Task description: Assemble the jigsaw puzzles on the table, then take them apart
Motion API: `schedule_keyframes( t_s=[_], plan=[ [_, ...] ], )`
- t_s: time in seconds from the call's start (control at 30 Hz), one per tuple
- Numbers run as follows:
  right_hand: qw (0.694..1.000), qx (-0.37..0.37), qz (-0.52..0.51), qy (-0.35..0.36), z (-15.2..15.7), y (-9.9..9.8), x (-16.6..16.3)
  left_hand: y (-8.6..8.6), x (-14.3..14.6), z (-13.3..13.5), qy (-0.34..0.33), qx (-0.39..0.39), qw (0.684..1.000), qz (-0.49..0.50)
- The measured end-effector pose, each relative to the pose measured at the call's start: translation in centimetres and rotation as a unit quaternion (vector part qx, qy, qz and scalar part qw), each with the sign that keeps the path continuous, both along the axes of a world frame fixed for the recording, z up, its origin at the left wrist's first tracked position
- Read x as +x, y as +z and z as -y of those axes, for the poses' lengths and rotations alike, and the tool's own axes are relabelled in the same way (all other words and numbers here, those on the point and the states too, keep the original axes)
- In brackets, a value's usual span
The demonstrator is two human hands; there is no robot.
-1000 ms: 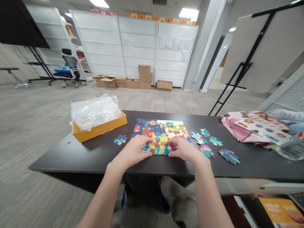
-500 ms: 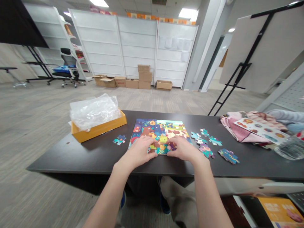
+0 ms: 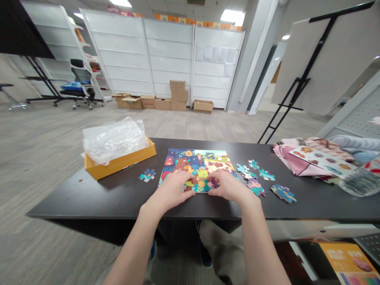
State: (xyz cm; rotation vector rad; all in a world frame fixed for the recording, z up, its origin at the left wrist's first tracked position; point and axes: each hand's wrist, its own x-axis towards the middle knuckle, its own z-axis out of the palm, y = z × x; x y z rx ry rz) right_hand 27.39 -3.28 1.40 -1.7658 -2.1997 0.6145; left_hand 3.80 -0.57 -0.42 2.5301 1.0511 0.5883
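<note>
A colourful jigsaw puzzle (image 3: 218,161) with animal pictures lies flat on the dark table, its pieces joined. My left hand (image 3: 172,186) is on its near left part, fingers curled over the top and thumb at the near edge. In the same way my right hand (image 3: 227,185) grips the near right part, thumb by the front edge. A narrow strip of the puzzle shows between my hands; the parts under my palms are hidden. Several loose puzzle pieces (image 3: 255,187) lie to the right, some overlapping. Left of the puzzle is another small piece cluster (image 3: 147,175).
An orange box (image 3: 124,160) holding crumpled clear plastic (image 3: 115,138) stands at the table's left. Pink cloths (image 3: 286,158), a sticker sheet (image 3: 322,161) and a clear plastic bottle (image 3: 360,182) lie at the right. Beyond the table are cardboard boxes (image 3: 178,95) and an easel board (image 3: 314,67).
The whole view has shifted slightly, so most things sit a little further left. Both hands keep the same hold on the puzzle, and the loose pieces lie as before.
</note>
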Motion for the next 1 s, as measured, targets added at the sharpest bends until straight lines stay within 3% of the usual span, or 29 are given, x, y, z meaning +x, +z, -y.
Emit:
schedule_keyframes(
  t_s=[0.2, 0.4, 0.53, 1.0],
  plan=[
    [1.0, -0.002, -0.016, -0.01, 0.7, 1.0, 0.7, 0.3, -0.1, 0.2, -0.002, -0.006, 1.0, 0.0],
    [0.995, 0.033, -0.029, -0.093, 1.5, 1.1, 4.8, 0.3, 0.0, 0.2, -0.004, 0.003, 1.0, -0.005],
    [0.992, 0.012, 0.005, -0.126, 1.6, 1.0, 6.4, 0.1, 0.7, 0.4, -0.008, 0.015, 1.0, -0.012],
    [0.994, 0.0, -0.017, -0.105, 1.3, 0.6, 5.8, 0.0, 2.7, 1.1, -0.012, 0.03, 0.998, -0.048]
  ],
)
